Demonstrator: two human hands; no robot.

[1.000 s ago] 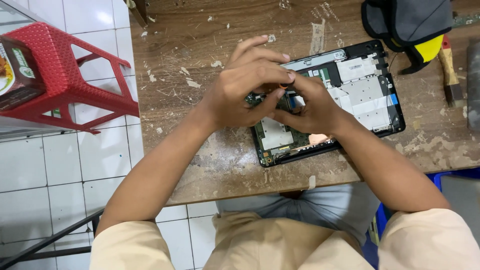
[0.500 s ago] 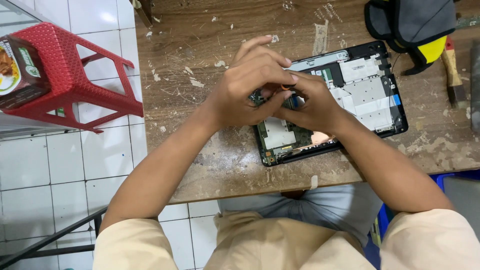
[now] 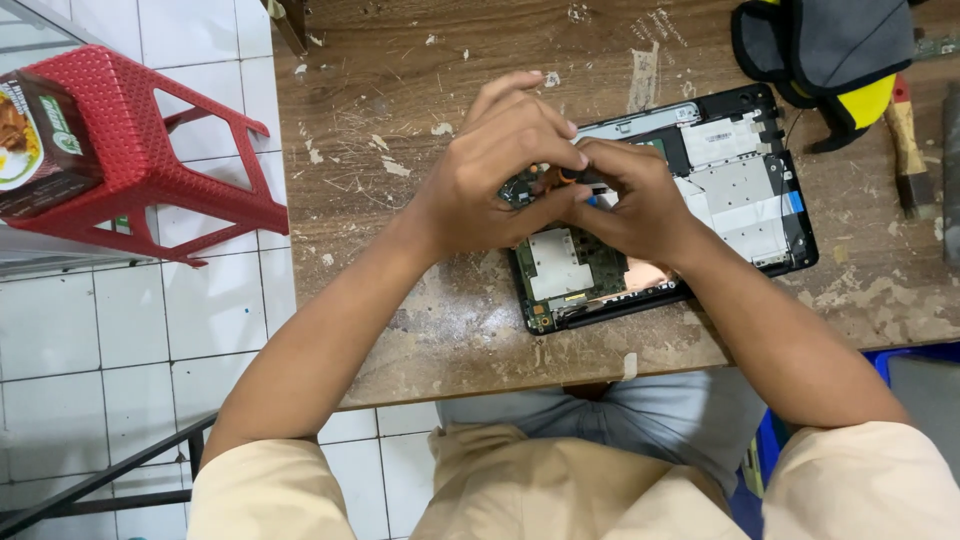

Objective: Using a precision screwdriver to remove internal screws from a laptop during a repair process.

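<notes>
Near the middle of the frame both hands meet over an opened laptop (image 3: 700, 180) that lies with its back cover off on a worn wooden table (image 3: 420, 300). The left hand (image 3: 495, 170) comes in from the lower left and curls over the laptop's left part, its fingers bent and its thumb pressed toward the other hand. The right hand (image 3: 640, 205) comes in from the lower right, fingers closed narrow and tight against the left hand. Between the two sets of fingertips a small orange-tipped tool (image 3: 563, 178) shows; it looks pinched there, though which hand really grips it is hard to tell, since the fingers cover most of it.

The laptop runs slantwise from the centre to the right of the frame, with its green circuit board (image 3: 590, 270) and silver shielding plates exposed just below the hands.

In the upper right corner a grey, black and yellow pouch (image 3: 830, 50) rests on the table, just beside the laptop's far corner. To the right of it lies a tool with a wooden handle (image 3: 905, 135). In the upper left, on the white tiled floor (image 3: 130, 330), stands a red plastic stool (image 3: 150, 150) with a printed box (image 3: 40, 140) on its seat.
</notes>
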